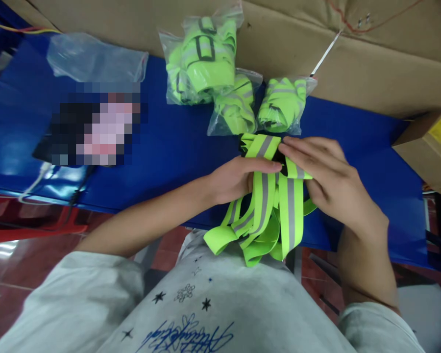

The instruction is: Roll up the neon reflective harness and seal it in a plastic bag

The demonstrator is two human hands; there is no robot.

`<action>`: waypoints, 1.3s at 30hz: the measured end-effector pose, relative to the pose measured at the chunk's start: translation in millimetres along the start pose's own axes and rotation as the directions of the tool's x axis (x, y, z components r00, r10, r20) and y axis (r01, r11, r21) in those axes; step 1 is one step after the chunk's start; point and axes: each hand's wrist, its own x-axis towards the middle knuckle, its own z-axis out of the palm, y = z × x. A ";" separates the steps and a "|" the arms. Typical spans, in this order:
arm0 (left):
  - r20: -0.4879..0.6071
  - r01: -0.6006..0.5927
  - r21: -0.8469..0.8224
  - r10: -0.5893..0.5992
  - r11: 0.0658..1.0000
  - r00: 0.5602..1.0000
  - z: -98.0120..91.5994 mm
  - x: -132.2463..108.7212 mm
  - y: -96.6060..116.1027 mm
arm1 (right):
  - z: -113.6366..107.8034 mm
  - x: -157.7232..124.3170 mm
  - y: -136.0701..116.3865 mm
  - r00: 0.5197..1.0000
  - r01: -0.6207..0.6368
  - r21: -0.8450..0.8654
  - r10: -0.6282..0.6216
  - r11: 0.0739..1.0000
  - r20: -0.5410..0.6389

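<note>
Your left hand [235, 177] is closed on the bundle of neon yellow-green fabric straps with grey reflective stripes [292, 215], thumb across the front; your right hand [330, 169] has its fingers closed over a folded section alongside. The loops hang at the near edge of the shiny blue table [169, 157]. Just beyond lie bulging clear plastic bags [284, 105], their contents the same neon colour.

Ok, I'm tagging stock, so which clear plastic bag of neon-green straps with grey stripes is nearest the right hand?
The rightmost clear plastic bag, just beyond the right hand; the other strap-filled bags are farther left.
</note>
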 end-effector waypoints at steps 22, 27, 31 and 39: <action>-0.127 -0.135 0.259 0.172 0.956 0.977 11.9 -7.9 -7.1 | 26.8 15.0 -6.5 0.912 -0.330 0.407 0.399 0.852 -0.095; 0.059 -0.033 0.186 0.023 0.982 0.998 16.7 -11.3 1.5 | 15.6 13.3 -26.3 0.837 -0.138 0.122 0.181 0.983 -0.517; 0.210 0.087 0.233 -0.138 0.968 0.968 22.1 -17.7 5.7 | -1.7 12.8 -20.8 0.828 0.026 -0.176 -0.120 0.984 -0.548; 0.290 0.004 0.120 -0.039 0.993 0.956 12.0 -14.6 3.5 | 4.6 10.4 -10.1 0.854 0.050 -0.056 -0.072 0.997 -0.515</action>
